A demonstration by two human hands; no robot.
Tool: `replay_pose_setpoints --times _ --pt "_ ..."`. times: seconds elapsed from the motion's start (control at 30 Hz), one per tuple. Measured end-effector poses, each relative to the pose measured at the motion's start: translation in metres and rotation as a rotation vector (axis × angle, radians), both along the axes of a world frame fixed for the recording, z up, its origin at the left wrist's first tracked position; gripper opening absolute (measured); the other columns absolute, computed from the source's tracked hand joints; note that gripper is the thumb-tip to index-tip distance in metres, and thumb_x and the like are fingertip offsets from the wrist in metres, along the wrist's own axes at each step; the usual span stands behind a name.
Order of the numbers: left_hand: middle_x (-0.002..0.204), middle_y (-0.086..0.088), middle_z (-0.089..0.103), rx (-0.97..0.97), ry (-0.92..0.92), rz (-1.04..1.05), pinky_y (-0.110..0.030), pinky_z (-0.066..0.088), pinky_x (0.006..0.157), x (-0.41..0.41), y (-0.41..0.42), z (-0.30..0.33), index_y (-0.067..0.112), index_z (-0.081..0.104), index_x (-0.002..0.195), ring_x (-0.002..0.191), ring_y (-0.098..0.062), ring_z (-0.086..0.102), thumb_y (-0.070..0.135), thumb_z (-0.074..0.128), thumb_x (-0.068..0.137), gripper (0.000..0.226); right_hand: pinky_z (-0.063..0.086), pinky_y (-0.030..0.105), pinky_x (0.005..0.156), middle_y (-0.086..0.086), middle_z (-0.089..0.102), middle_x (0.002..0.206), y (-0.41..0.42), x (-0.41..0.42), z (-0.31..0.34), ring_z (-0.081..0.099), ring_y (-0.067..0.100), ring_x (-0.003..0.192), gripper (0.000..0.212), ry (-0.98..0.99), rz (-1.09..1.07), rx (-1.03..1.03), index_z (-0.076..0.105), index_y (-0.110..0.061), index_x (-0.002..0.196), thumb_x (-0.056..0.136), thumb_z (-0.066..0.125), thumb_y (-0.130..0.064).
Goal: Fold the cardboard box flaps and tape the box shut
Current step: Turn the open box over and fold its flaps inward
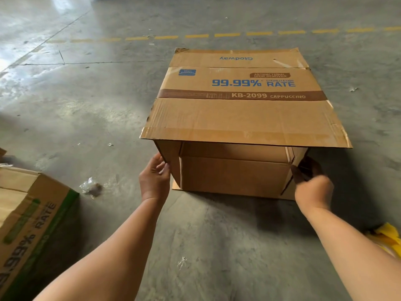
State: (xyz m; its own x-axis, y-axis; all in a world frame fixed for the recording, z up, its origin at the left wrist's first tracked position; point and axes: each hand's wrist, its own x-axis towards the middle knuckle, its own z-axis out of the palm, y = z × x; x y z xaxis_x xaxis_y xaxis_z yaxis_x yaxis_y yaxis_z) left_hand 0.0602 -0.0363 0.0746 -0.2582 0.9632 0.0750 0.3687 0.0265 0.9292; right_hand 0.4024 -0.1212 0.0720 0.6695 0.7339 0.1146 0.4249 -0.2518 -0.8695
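A brown cardboard box (240, 109) printed with "99.99% RATE" and "KB-2099 CAPPUCCINO" lies on its side on the concrete floor, its open end facing me. The top flap (245, 131) sticks out flat toward me over the opening. My left hand (154, 179) grips the edge of the left side flap (171, 161). At the opposite side, my right hand (312, 181) holds the edge of the right side flap (291, 170). The bottom flap (176, 186) lies flat on the floor. The box's inside looks empty. No tape is in view.
A second cardboard box (28, 224) with green print sits at the near left. A crumpled clear plastic scrap (91, 187) lies left of my left hand. Something yellow (388, 237) shows at the right edge. A dashed yellow floor line (227, 35) runs behind the box.
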Motion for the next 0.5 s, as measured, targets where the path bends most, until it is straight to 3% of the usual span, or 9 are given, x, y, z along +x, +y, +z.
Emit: replay_pose_setpoints --times 0.1,0.2,0.23,0.37,0.5 --pt "0.103 0.008 0.073 0.006 0.006 0.009 0.001 0.044 0.074 0.002 0.004 0.001 0.020 0.071 0.114 0.085 0.017 0.064 0.003 0.063 0.093 0.028 0.044 0.022 0.085 0.004 0.067 0.117 0.003 -0.002 -0.002 0.060 0.014 0.102 0.043 0.037 0.008 0.013 0.058 -0.011 0.132 0.091 0.069 -0.017" --pt "0.103 0.013 0.072 -0.016 0.021 -0.009 -0.001 0.046 0.075 0.001 0.006 -0.007 0.027 0.070 0.115 0.094 0.005 0.067 0.006 0.065 0.092 0.031 0.043 0.002 0.076 0.003 0.063 0.117 0.008 -0.005 -0.007 0.060 0.015 0.103 0.044 0.117 0.009 0.045 0.057 -0.007 0.132 0.090 0.068 -0.007" --pt "0.102 0.015 0.072 -0.021 0.023 -0.010 -0.002 0.047 0.076 0.000 0.006 -0.009 0.031 0.070 0.114 0.095 0.003 0.067 0.008 0.066 0.092 0.032 0.044 0.001 0.076 0.004 0.062 0.117 0.009 -0.005 -0.009 0.060 0.016 0.103 0.044 0.129 0.006 0.053 0.056 -0.004 0.132 0.089 0.068 -0.004" --pt "0.095 0.021 0.072 -0.003 0.020 0.016 -0.007 0.047 0.077 0.002 0.013 -0.003 0.046 0.068 0.095 0.091 0.005 0.069 0.008 0.062 0.092 0.038 0.048 0.011 0.080 0.002 0.064 0.111 0.013 -0.002 -0.004 0.060 0.014 0.099 0.037 0.112 -0.035 0.029 0.062 -0.005 0.126 0.089 0.067 -0.001" --pt "0.090 0.009 0.072 0.083 0.014 0.062 -0.001 0.042 0.070 0.008 0.022 0.032 0.033 0.072 0.103 0.077 0.005 0.065 0.010 0.060 0.091 0.028 0.044 0.028 0.082 0.011 0.072 0.111 0.021 0.005 0.032 0.065 0.028 0.102 0.026 -0.063 -0.147 -0.002 0.069 -0.010 0.118 0.092 0.064 -0.011"
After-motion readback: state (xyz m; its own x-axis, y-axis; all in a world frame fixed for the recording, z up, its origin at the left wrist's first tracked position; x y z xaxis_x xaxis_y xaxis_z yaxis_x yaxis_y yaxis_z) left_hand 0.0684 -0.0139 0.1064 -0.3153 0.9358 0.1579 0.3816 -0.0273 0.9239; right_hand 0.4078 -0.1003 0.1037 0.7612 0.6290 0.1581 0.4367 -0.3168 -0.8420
